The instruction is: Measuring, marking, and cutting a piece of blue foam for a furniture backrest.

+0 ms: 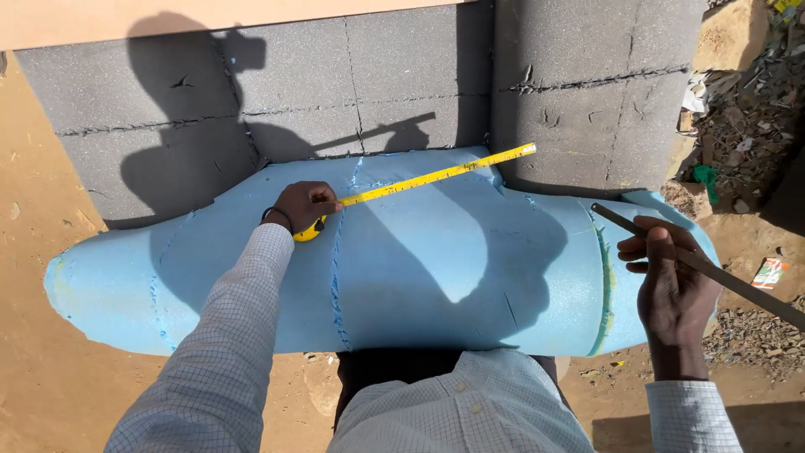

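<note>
A wide blue foam piece [419,268] with rounded ends lies in front of me, set against grey foam blocks [360,75]. My left hand [303,205] grips a yellow tape measure [312,228] resting on the blue foam. Its yellow blade [436,175] is pulled out and runs up to the right, ending near the grey block's corner. My right hand [671,281] is closed around a long thin dark metal blade [721,275] that slants from upper left to lower right over the foam's right end.
Grey foam blocks form the back and a raised right arm [587,84]. Sandy ground [50,394] surrounds the piece. Rubble and litter [746,117] lie at the right. My shadow falls across the foam.
</note>
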